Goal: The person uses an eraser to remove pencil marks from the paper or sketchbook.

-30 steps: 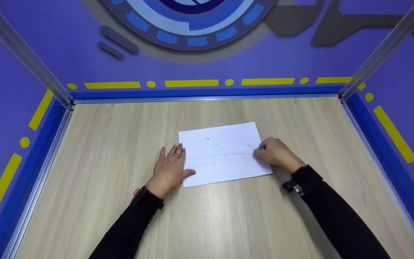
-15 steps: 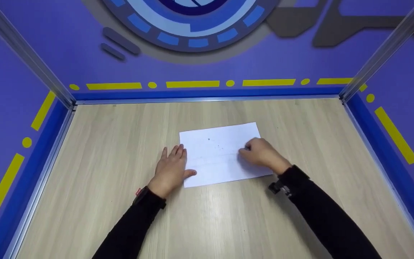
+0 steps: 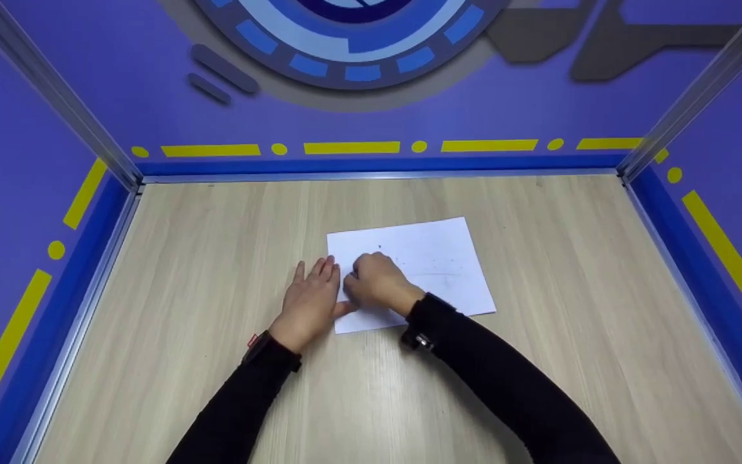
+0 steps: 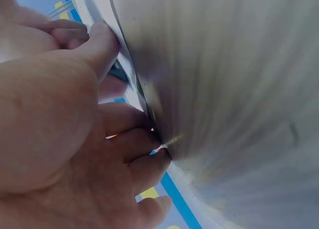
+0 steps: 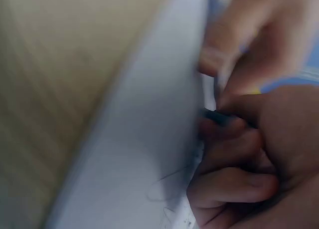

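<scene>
A white sheet of paper (image 3: 438, 248) lies flat on the wooden table, marked with faint grey lines and dark specks. Spread over its left edge, my left hand (image 3: 306, 299) presses it down, fingers straight and thumb on the sheet. My right hand (image 3: 377, 281) is over the left part of the paper, right beside the left hand, its fingers curled. Between its thumb and fingers it pinches a small dark teal object (image 5: 215, 116), mostly hidden by the fingers. Pencil-like lines show on the sheet below it in the right wrist view.
The wooden tabletop (image 3: 216, 258) surrounds the sheet. A purple-blue back wall (image 3: 345, 122) with yellow stripes closes off the far side. Side panels with metal edging, such as the left rail (image 3: 97, 283), bound both sides.
My right hand has slid leftward across the paper, from its right edge to beside the left hand, with the teal object pinched in it. The left hand stays on the left edge.
</scene>
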A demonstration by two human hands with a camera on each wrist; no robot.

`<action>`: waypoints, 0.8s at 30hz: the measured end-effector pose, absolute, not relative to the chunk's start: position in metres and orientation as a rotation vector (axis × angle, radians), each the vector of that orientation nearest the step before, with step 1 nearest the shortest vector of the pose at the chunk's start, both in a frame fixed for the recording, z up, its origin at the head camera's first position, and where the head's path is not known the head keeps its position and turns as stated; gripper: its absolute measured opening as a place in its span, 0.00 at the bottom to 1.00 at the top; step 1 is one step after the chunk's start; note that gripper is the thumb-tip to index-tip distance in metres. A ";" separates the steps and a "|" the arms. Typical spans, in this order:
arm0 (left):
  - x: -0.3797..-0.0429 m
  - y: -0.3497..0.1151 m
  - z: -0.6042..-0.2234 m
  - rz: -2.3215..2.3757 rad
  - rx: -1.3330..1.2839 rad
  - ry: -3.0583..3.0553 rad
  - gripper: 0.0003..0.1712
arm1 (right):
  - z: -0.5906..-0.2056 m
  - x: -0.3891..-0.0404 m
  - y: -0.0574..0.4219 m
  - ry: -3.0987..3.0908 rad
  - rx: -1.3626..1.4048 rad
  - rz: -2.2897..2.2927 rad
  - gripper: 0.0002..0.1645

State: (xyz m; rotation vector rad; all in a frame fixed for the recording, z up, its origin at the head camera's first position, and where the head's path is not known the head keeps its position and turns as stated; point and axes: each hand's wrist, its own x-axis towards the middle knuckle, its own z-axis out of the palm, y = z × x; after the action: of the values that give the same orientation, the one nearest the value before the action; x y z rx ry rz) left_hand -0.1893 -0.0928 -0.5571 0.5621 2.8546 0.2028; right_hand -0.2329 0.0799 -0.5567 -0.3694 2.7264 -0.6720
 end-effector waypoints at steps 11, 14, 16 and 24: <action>-0.189 -0.093 -0.556 0.147 0.525 2.814 0.57 | -0.560 -0.230 0.130 2.792 -0.315 -0.619 0.19; -0.189 -0.092 -0.556 0.153 0.513 2.808 0.57 | -0.561 -0.227 0.160 2.790 -0.245 -0.673 0.22; -0.189 -0.092 -0.556 0.164 0.505 2.805 0.57 | -0.561 -0.225 0.182 2.797 -0.201 -0.710 0.20; -0.190 -0.091 -0.556 0.164 0.503 2.792 0.57 | -0.558 -0.221 0.266 2.768 -0.041 -0.743 0.23</action>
State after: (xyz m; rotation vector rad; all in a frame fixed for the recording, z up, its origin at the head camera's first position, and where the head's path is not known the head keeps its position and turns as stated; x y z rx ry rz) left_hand -0.1904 -0.0911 -0.5559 0.5026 2.7917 0.1639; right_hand -0.2207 0.2658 -0.5579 -0.0409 2.7676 -0.7430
